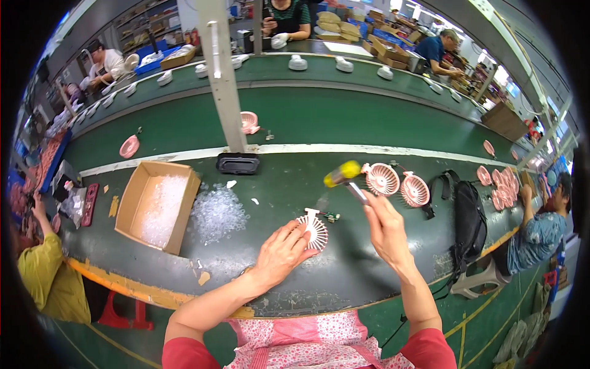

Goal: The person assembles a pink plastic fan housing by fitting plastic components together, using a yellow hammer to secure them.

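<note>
On the dark green table, my left hand [279, 253] is closed on the rim of a round fan housing [315, 234] with white ribs and a short neck. A small green circuit board [332, 217] lies beside that neck. My right hand [382, 222] grips the metal shaft of a hammer whose yellow head [342, 174] is raised, slightly blurred, above and beyond the housing. Just past my right hand, a pink fan housing [382, 179] and a second pink housing [415, 189] lie with their ribs facing up.
Left of my hands stand a cardboard box [127, 209] of clear small pieces and a loose pile of them [220, 212]. A black tray [238, 163] sits by the metal post [220, 80]. To the right lies a black backpack [470, 215]. Co-workers sit at both sides and across the belt.
</note>
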A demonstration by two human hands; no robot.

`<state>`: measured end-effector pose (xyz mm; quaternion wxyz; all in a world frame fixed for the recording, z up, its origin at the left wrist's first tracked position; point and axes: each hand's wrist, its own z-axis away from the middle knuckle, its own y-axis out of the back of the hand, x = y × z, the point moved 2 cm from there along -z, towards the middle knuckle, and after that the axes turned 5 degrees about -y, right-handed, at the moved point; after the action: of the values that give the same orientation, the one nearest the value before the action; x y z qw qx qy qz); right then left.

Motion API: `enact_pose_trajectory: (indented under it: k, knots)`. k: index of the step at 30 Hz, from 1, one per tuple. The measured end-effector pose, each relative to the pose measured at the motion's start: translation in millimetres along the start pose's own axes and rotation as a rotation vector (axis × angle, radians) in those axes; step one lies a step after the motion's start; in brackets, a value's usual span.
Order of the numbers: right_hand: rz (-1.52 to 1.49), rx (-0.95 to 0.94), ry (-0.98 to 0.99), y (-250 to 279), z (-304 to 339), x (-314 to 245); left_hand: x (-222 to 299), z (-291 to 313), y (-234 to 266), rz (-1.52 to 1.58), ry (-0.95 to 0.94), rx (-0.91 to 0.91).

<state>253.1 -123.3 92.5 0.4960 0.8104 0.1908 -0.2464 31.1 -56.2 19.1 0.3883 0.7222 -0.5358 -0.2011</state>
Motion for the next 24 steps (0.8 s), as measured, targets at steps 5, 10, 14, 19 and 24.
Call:
enact_pose_trajectory:
  k: [5, 10, 14, 19, 24]
  knots:
    - [0.129, -0.186, 0.061, -29, 23, 21, 2, 0, 0, 0.003, -0.018, -0.022]
    - [0.267, 0.013, 0.074, -22, 1, 28, -36, -2, 18, 0.149, 0.118, 0.098]
    - [0.146, -0.012, 0.171, -34, -18, 20, -78, 2, 43, -0.078, 0.24, 0.013]
    - [0.162, -0.206, 0.27, -72, -28, 13, -97, 12, 44, -0.179, 0.389, -0.132]
    - [0.207, -0.171, 0.304, -91, -27, 13, -91, 4, 42, -0.138, 0.333, 0.024]
